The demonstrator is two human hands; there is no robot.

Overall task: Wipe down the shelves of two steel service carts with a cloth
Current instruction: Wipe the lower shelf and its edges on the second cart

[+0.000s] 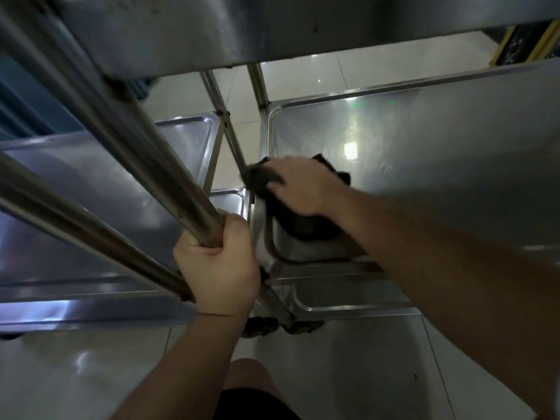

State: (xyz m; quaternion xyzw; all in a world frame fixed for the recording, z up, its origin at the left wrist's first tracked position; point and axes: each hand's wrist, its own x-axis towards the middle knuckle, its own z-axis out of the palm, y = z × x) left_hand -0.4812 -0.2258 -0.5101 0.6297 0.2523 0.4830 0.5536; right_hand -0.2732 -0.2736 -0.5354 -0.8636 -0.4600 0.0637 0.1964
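Note:
Two steel service carts stand side by side. My right hand presses a dark cloth onto the near left corner of the right cart's middle shelf, its fingers spread over the cloth at the rim. My left hand grips the round steel handle bar of the left cart. The left cart's middle shelf lies behind that bar. Much of the cloth is hidden under my right hand.
A top shelf's underside hangs overhead. Lower shelves and caster wheels sit below. Upright posts stand between the carts over pale floor tiles. A yellow-edged dark object sits at the far right. My knee is at the bottom.

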